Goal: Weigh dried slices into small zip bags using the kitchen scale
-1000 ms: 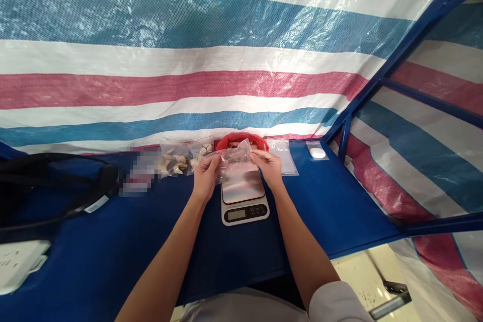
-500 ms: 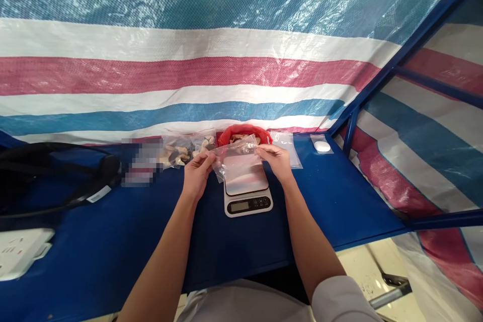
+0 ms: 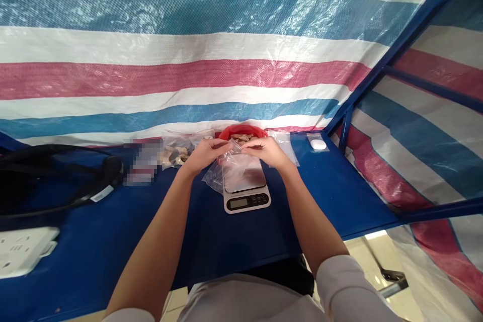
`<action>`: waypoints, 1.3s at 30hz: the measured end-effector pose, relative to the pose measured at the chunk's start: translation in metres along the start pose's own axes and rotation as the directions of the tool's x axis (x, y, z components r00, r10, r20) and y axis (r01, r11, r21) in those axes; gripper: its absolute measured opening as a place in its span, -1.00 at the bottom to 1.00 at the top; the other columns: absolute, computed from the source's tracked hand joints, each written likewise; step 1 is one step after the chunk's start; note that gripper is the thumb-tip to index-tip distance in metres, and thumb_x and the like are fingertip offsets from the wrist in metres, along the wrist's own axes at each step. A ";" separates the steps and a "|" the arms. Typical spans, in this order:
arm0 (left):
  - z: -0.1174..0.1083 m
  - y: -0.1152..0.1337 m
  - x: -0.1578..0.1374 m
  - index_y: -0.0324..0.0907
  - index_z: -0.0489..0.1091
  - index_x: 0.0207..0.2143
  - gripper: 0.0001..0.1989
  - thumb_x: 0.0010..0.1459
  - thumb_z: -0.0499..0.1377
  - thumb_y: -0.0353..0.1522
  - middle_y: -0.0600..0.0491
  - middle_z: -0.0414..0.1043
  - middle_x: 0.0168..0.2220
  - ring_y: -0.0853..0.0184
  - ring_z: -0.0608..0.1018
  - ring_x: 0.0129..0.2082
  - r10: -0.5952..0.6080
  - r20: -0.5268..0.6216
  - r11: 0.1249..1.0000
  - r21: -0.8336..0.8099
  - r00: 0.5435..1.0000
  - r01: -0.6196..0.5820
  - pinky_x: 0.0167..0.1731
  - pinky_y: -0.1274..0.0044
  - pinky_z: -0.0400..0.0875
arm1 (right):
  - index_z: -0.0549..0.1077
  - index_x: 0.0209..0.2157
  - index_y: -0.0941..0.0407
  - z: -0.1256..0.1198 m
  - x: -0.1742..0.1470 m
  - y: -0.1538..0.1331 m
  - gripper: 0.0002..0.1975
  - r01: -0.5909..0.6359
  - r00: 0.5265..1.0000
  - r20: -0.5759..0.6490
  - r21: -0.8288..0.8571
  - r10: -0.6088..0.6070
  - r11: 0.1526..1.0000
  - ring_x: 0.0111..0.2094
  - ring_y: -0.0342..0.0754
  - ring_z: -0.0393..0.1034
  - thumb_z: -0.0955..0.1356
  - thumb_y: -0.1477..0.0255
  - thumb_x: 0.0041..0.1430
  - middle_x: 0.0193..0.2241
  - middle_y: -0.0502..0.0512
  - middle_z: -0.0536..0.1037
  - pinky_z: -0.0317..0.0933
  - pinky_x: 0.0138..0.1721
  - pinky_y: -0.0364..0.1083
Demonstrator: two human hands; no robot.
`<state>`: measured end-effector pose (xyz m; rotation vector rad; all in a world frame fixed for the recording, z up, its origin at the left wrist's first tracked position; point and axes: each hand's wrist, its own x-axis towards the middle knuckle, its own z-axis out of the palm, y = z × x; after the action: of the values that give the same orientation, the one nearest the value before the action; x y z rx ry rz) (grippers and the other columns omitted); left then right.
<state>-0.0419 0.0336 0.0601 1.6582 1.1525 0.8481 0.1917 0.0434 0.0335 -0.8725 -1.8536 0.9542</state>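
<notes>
Both of my hands pinch the top edge of a clear plastic bag [image 3: 216,175], close together above a white kitchen scale [image 3: 247,198]. My left hand [image 3: 207,153] grips the bag's edge from the left. From the right, my right hand [image 3: 268,151] holds the same edge with fingertips and thumb. The bag hangs down, partly over the scale's plate and partly to its left. Just behind the hands sits a red bag [image 3: 241,130] with brownish dried pieces in its opening. I cannot make out anything inside the clear bag.
Left of my hands lie clear bags of brown pieces [image 3: 175,153]. Flat clear bags [image 3: 289,148] and a small packet with a white item [image 3: 318,145] lie to the right. A black headset-like object [image 3: 109,176] and a white power strip [image 3: 28,251] are on the blue table's left.
My hands have come closer together along the bag's top edge. The bag, stretched wide before, now hangs crumpled and further down to the left.
</notes>
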 end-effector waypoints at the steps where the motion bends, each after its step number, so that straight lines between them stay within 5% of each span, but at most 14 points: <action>1: 0.000 -0.001 0.002 -0.15 0.64 -0.25 -0.60 0.06 0.33 -0.03 0.01 0.60 -0.35 0.29 0.53 -0.43 -0.010 0.024 0.999 -0.041 1.000 0.011 -0.41 0.51 0.38 | 0.69 -0.24 -0.08 0.001 0.003 -0.002 -0.83 0.017 1.000 0.019 -0.016 -0.017 1.000 0.08 0.15 0.50 0.48 0.24 0.12 -0.11 -0.01 0.67 0.33 0.16 0.09; 6: 0.006 -0.019 0.005 -0.19 0.63 -0.33 -0.68 -0.02 0.41 -0.13 -0.02 0.59 -0.32 0.33 0.51 -0.43 -0.031 -0.042 0.949 -0.316 0.999 0.016 -0.42 0.53 0.38 | 0.69 -0.22 -0.05 0.006 0.002 -0.003 -0.80 0.011 1.000 -0.010 -0.020 -0.011 1.000 0.09 0.16 0.50 0.48 0.21 0.13 -0.09 0.02 0.67 0.37 0.14 0.08; 10: 0.021 -0.037 0.001 -0.19 0.60 -0.43 -0.73 -0.04 0.43 -0.17 0.04 0.55 -0.42 0.40 0.46 -0.49 -0.027 -0.242 0.887 -0.453 0.970 -0.089 -0.45 0.55 0.35 | 0.66 -0.16 0.02 0.016 -0.010 0.005 -0.68 -0.074 0.972 -0.216 0.096 0.093 0.993 0.05 0.13 0.52 0.50 0.18 0.08 -0.05 0.09 0.65 0.42 0.09 0.07; 12: 0.030 -0.045 -0.001 -0.19 0.60 -0.43 -0.73 -0.03 0.42 -0.16 0.06 0.53 -0.45 0.41 0.44 -0.51 -0.029 -0.341 0.862 -0.485 0.940 -0.149 -0.50 0.56 0.31 | 0.63 -0.08 0.03 0.023 -0.015 0.010 -0.59 -0.154 0.931 -0.295 0.222 0.217 0.963 -0.04 0.11 0.57 0.51 0.15 0.06 -0.09 0.11 0.66 0.50 -0.03 0.05; 17: 0.044 -0.054 -0.004 -0.18 0.60 -0.41 -0.70 -0.06 0.43 -0.14 0.07 0.52 -0.50 0.37 0.48 -0.49 -0.024 -0.468 0.848 -0.477 0.884 -0.230 -0.46 0.54 0.33 | 0.63 -0.10 0.07 0.039 -0.017 0.017 -0.54 -0.312 0.865 -0.266 0.380 0.426 0.871 -0.32 0.03 0.61 0.52 0.11 0.01 -0.27 0.10 0.68 0.55 -0.40 -0.05; 32: 0.037 -0.053 -0.012 -0.18 0.62 -0.38 -0.69 -0.08 0.46 -0.15 0.03 0.60 -0.44 0.30 0.56 -0.41 -0.042 -0.393 0.909 -0.397 0.918 -0.128 -0.26 0.47 0.47 | 0.67 -0.26 0.07 0.041 -0.018 0.020 -0.64 -0.238 0.866 -0.354 0.329 0.353 0.914 -0.23 0.04 0.57 0.54 0.15 -0.07 -0.24 0.05 0.69 0.54 -0.26 -0.02; 39: 0.044 -0.052 -0.011 -0.18 0.65 -0.38 -0.69 -0.10 0.45 -0.15 0.03 0.61 -0.41 0.27 0.56 -0.40 -0.016 -0.502 0.928 -0.329 0.865 -0.174 -0.27 0.45 0.48 | 0.65 -0.22 0.07 0.049 -0.016 0.022 -0.63 -0.227 0.910 -0.268 0.319 0.318 0.920 -0.21 0.06 0.58 0.54 0.15 -0.04 -0.25 0.08 0.69 0.48 -0.18 -0.03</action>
<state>-0.0224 0.0180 -0.0039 1.2118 1.1732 1.5125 0.1579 0.0264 -0.0084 -1.0578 -1.3055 1.1454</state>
